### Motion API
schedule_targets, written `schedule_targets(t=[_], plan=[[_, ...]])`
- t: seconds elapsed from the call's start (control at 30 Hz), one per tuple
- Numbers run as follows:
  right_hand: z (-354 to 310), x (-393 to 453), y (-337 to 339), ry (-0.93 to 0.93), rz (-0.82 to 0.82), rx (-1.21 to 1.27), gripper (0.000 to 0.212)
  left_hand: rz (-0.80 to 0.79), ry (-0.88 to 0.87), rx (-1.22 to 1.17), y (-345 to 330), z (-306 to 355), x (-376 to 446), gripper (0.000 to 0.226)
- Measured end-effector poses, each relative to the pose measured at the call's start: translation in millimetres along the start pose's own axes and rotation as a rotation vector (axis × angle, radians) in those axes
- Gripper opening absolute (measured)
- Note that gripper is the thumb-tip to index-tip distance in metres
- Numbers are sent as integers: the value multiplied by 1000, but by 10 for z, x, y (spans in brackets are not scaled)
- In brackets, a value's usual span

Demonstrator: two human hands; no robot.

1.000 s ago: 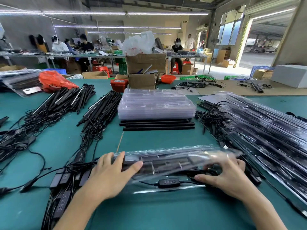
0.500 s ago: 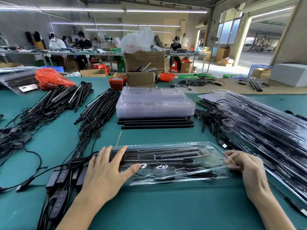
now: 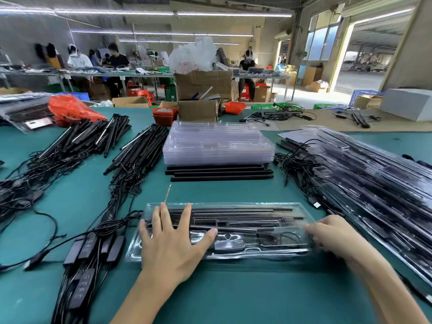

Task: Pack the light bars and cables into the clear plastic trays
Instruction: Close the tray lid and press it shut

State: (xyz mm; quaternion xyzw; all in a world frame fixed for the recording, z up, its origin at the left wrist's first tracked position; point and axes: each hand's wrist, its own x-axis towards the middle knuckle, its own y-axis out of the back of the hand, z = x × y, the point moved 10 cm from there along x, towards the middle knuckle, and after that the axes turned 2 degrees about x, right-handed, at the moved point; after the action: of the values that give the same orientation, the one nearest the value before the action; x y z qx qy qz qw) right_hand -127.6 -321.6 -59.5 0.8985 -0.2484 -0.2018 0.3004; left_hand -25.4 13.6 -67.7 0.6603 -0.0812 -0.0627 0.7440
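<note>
Clear tray (image 3: 245, 232), packed with light bars (image 3: 233, 210) and cable, lies on my table (image 3: 233, 295); left hand (image 3: 170, 249) presses it flat-fingered, right hand (image 3: 332, 235) blurred, fingers' grasp unclear.

Bare green table (image 3: 233, 298) lies open along the near edge in front of me, and a clear strip runs between the closed tray (image 3: 245, 230) under my hands and the loose black bars (image 3: 219, 173) farther off. To the left, a tangle of cables and controllers (image 3: 93, 251) crowds right up to the tray's end. To the right, the heap of packed trays (image 3: 374, 183) hems in that side, and the stack of empty trays (image 3: 217, 146) blocks the far middle.
</note>
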Motion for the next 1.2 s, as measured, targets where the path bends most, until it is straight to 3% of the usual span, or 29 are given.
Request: schedule_targets(t=[0.13,0.23,0.4,0.67,0.83,1.0,1.07,1.13,1.2], plan=[[4,-91,-53,-37,-153,88,25,23,21,10,18,-13,10,97],[-18,-95,-74,-35,-169,67,18,53,25,26,25,-6,4,97],[48,-87,-92,-39,-221,312,25,109,25,-7,48,-37,5,97],[149,20,-127,-44,-143,352,10,175,24,-54,69,-77,2,99],[132,52,-123,4,-91,277,20,189,24,-73,94,-76,-15,99],[-43,-62,124,159,212,-82,20,262,-40,-22,283,37,-121,84],[-247,-165,153,347,260,-144,21,299,-71,-35,336,80,-161,76],[-442,-264,30,534,104,-94,19,337,-84,-57,385,104,-195,69],[-509,-343,-146,592,-101,-111,25,384,-97,-105,447,120,-231,62]])
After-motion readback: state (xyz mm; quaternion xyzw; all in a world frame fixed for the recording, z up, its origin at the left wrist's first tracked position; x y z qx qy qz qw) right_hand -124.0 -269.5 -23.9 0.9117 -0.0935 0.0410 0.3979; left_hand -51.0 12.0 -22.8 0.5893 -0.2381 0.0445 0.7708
